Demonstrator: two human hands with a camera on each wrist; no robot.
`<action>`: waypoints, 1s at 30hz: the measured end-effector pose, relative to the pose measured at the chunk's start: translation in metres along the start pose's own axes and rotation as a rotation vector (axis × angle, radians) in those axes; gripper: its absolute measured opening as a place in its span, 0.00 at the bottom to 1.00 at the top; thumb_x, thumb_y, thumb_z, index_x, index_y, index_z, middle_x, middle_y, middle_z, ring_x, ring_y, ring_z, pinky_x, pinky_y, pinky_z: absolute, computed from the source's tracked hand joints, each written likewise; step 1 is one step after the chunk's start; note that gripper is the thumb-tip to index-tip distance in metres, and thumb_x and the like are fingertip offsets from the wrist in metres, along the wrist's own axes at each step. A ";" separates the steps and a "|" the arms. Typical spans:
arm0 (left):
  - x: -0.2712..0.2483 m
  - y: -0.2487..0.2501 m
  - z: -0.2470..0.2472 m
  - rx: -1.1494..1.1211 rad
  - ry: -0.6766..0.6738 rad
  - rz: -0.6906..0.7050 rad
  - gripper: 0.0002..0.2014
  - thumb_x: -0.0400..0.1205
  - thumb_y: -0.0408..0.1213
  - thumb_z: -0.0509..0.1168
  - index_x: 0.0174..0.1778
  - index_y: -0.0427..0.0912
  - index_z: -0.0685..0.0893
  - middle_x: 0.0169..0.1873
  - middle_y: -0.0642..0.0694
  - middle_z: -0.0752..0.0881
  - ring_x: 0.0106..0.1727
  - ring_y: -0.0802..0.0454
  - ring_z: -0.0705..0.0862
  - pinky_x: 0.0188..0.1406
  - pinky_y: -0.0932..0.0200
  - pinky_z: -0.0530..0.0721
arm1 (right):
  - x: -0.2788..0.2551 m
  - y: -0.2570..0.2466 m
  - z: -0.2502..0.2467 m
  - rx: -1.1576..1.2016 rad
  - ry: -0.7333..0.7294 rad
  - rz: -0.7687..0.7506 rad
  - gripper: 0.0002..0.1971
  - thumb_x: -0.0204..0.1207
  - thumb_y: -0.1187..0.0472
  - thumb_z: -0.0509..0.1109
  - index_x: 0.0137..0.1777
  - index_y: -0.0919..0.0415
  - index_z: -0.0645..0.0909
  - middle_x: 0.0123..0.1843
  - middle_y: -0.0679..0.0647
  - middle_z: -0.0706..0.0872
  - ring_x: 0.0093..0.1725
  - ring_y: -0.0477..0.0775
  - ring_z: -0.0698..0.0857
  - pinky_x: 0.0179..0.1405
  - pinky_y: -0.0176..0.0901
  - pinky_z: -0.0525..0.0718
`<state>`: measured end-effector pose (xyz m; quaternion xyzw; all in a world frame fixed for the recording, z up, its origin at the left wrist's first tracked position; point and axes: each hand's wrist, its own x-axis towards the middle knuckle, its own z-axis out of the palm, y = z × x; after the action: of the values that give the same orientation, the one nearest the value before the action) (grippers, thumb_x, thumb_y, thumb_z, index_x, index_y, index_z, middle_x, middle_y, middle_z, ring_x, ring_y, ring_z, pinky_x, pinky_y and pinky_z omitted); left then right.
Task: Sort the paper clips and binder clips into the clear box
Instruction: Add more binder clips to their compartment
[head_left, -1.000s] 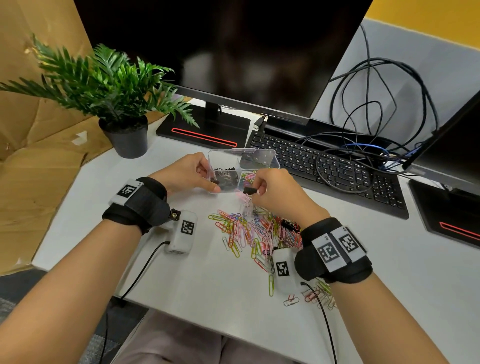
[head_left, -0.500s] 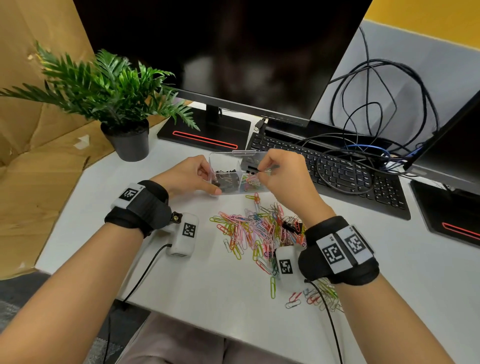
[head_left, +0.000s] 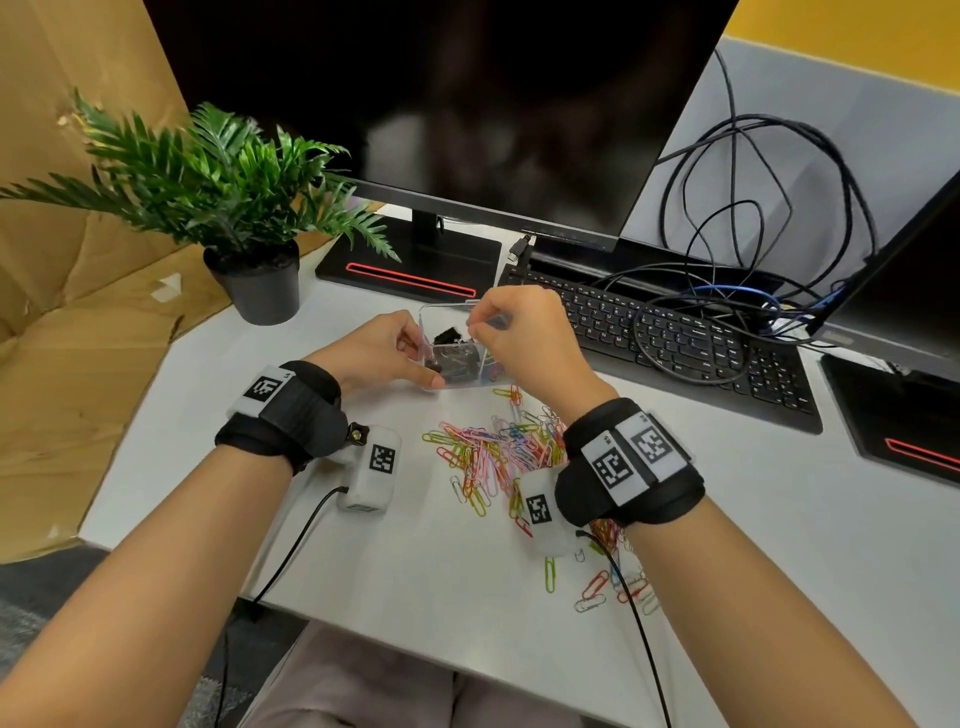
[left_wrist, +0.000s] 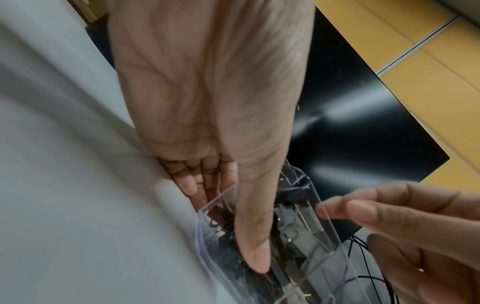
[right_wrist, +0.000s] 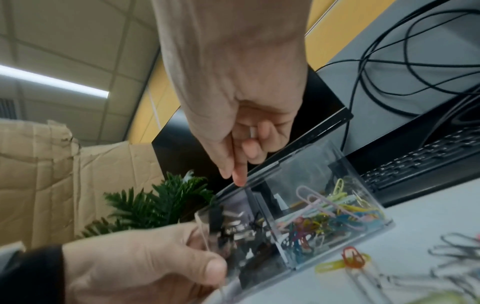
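Clear box (head_left: 470, 332) clasped in left hand (head_left: 374, 351) grip; right hand (head_left: 524, 332) above, fingertips pinched, contents unclear

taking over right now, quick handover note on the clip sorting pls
Left hand: grips the clear box at its left end, on the table.
Right hand: over the box rim, fingers pointing down; unclear whether it holds a clip.
Done: black binder clips in the left compartment, coloured paper clips in the right.
Left: a loose pile of paper clips before the box.
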<state>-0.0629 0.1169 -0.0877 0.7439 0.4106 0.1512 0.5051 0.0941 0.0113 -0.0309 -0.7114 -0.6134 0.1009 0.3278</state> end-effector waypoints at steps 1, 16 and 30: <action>0.000 0.000 0.000 0.000 0.000 -0.003 0.22 0.65 0.34 0.83 0.45 0.44 0.77 0.32 0.51 0.75 0.34 0.55 0.74 0.34 0.61 0.72 | -0.001 0.001 -0.003 0.030 0.012 0.011 0.04 0.75 0.63 0.72 0.40 0.55 0.87 0.42 0.44 0.87 0.46 0.49 0.86 0.44 0.52 0.86; -0.002 0.001 -0.001 0.011 0.002 0.032 0.21 0.65 0.33 0.83 0.42 0.44 0.76 0.29 0.53 0.78 0.30 0.58 0.75 0.32 0.65 0.72 | -0.050 0.061 -0.079 -0.293 -0.509 0.363 0.12 0.64 0.61 0.83 0.46 0.57 0.87 0.43 0.50 0.83 0.36 0.49 0.83 0.30 0.41 0.79; -0.004 0.005 0.000 0.006 -0.002 0.027 0.21 0.66 0.31 0.82 0.42 0.44 0.75 0.29 0.52 0.77 0.29 0.59 0.75 0.31 0.66 0.71 | -0.053 0.057 -0.046 -0.340 -0.539 0.290 0.09 0.65 0.64 0.81 0.36 0.58 0.81 0.43 0.55 0.85 0.39 0.56 0.82 0.34 0.44 0.81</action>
<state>-0.0630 0.1126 -0.0830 0.7512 0.4002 0.1561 0.5011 0.1534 -0.0564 -0.0433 -0.7833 -0.5786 0.2268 0.0133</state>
